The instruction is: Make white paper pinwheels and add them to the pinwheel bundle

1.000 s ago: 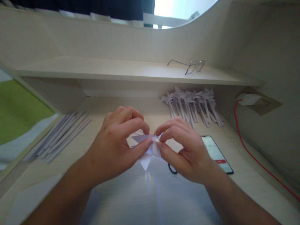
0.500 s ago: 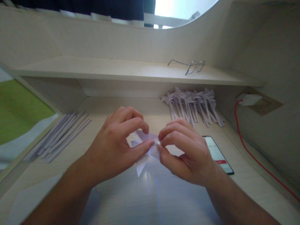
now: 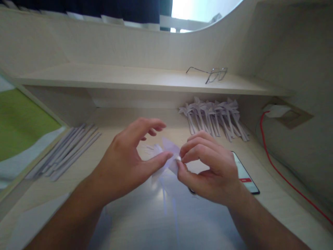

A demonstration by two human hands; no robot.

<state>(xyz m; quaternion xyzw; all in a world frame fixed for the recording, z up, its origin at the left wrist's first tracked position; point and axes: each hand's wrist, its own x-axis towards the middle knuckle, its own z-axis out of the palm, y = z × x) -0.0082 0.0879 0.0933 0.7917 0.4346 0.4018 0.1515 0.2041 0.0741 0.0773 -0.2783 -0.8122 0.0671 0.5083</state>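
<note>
A white paper pinwheel (image 3: 170,151) is between my hands above the desk, its blades smeared by motion. My right hand (image 3: 208,166) pinches it at the small white hub with thumb and fingers. My left hand (image 3: 132,152) is open, fingers spread, its thumb close in front of the blades; whether the thumb touches them I cannot tell. Behind my right hand stand several finished paper pinwheels (image 3: 210,114) on rolled sticks, lying against each other. Several rolled paper sticks (image 3: 69,149) lie side by side at the left.
A phone (image 3: 246,173) with a lit screen lies right of my right hand. Eyeglasses (image 3: 215,74) rest on the shelf (image 3: 109,76) above the desk. A red cable (image 3: 275,163) hangs from a white charger (image 3: 278,111) at the wall. White paper (image 3: 33,222) lies under my left forearm.
My left fingers have opened away from the pinwheel and straightened. The pinwheel's blades have turned and blurred, while my right hand keeps its pinch, shifted slightly right.
</note>
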